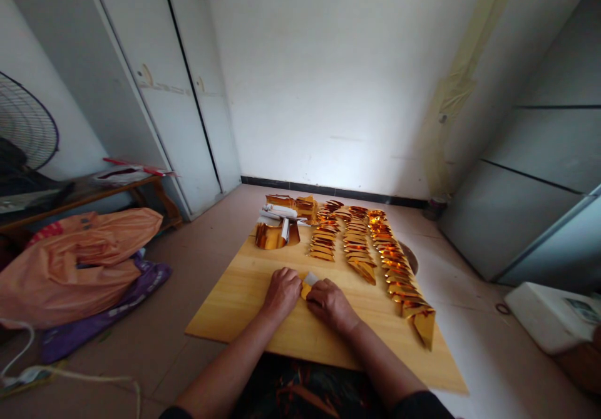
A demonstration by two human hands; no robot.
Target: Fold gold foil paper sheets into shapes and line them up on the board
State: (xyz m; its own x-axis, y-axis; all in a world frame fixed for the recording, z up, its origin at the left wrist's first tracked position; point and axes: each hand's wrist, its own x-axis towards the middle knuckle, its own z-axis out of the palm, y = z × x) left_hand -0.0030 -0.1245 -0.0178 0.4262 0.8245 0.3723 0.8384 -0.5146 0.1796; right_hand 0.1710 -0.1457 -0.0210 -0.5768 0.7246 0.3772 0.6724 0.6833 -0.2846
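Between my two hands, at the middle of the wooden board [225, 306], is a small piece of gold foil paper [305, 290] with a pale grey-white part showing. My left hand [282, 290] has its fingers curled onto the paper's left side. From the right, my right hand [332, 303] closes over the other side, its fingertips bent down at the board. Both hands partly cover the paper, so its full shape is hidden. Beyond them, folded gold paper pieces [359, 243] stand in several overlapping rows.
Curved gold sheets [271, 236] and white paper strips [280, 212] lie at the board's far left. A long row of folded gold pieces [397, 268] runs along the right edge. An orange bag [89, 256] rests on the floor at left; a white box [551, 319] sits at right.
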